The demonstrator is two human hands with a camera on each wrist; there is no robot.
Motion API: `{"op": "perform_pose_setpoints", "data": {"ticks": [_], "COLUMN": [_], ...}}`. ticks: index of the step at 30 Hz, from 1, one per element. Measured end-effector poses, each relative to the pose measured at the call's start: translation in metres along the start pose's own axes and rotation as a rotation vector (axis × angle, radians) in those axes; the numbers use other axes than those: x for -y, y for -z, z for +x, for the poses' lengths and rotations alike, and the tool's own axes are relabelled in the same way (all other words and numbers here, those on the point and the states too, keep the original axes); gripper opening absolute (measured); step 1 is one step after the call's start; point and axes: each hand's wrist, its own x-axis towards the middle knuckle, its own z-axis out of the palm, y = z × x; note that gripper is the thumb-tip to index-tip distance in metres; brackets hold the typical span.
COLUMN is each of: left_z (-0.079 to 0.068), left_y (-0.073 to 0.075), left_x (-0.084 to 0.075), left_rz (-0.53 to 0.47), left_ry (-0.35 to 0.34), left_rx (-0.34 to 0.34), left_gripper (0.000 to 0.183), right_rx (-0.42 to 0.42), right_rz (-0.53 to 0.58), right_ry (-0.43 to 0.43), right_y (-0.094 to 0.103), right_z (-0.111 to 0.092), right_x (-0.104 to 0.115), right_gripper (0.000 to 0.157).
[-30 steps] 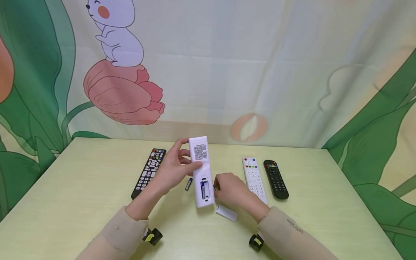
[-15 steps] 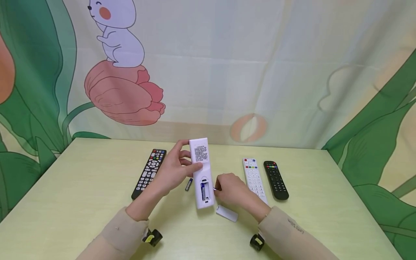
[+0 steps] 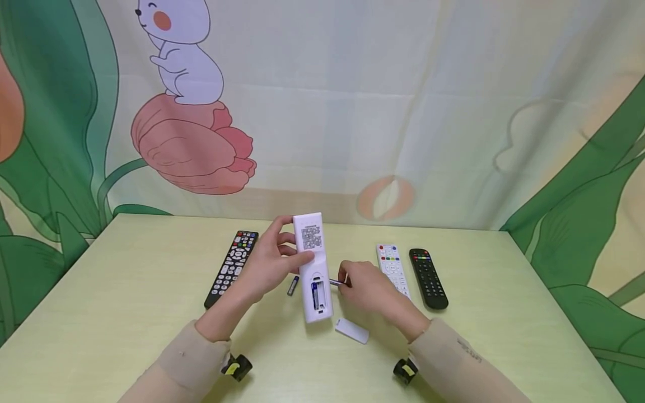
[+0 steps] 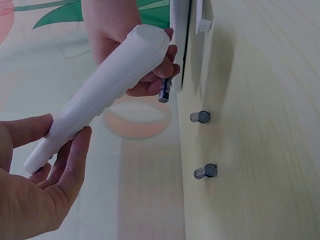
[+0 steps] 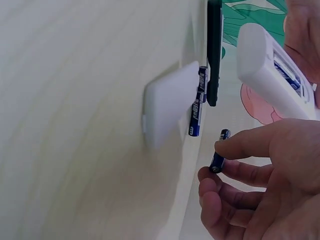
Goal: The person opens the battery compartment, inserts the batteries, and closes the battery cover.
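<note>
Three remotes [image 3: 428, 279] near the held remote [image 3: 314, 268]

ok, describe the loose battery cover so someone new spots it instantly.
On the pale yellow table, find the open-backed white remote held in the left hand. In the head view, the battery cover lies just right of that remote's lower end. It's a small white button-free piece, far shorter than the white keypad remote farther back and right.

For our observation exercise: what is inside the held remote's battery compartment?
Inside the held white remote, one blue battery lies at left in the head view; the slot beside it looks vacant. The battery hides what is beneath.
</note>
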Motion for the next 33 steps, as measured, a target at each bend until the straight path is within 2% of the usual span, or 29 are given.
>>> {"op": "perform_pose_setpoints", "data": {"ticks": [14, 22, 33], "left_z": [0.0, 0.002, 0.004], "left_y": [-0.001, 0.0, -0.001], "left_x": [-0.001, 0.001, 0.004], "left_rz": [-0.003, -0.003, -0.009], "left_ry": [0.02, 0.037, 0.06], "left_rx": [-0.011, -0.016, -0.018], "left_gripper": [0.065, 0.067, 0.068], "right_rx": [-0.107, -0.132, -0.149], "right_rz": [0.019, 0.084, 0.147], "right_ry": [0.035, 0.019, 0.042], "right_y": [0.015, 0.023, 0.03], "right_z": [-0.01, -0.015, -0.019], "right_x": [0.0, -0.003, -0.004], "right_gripper": [0.006, 0.008, 0.009]}}
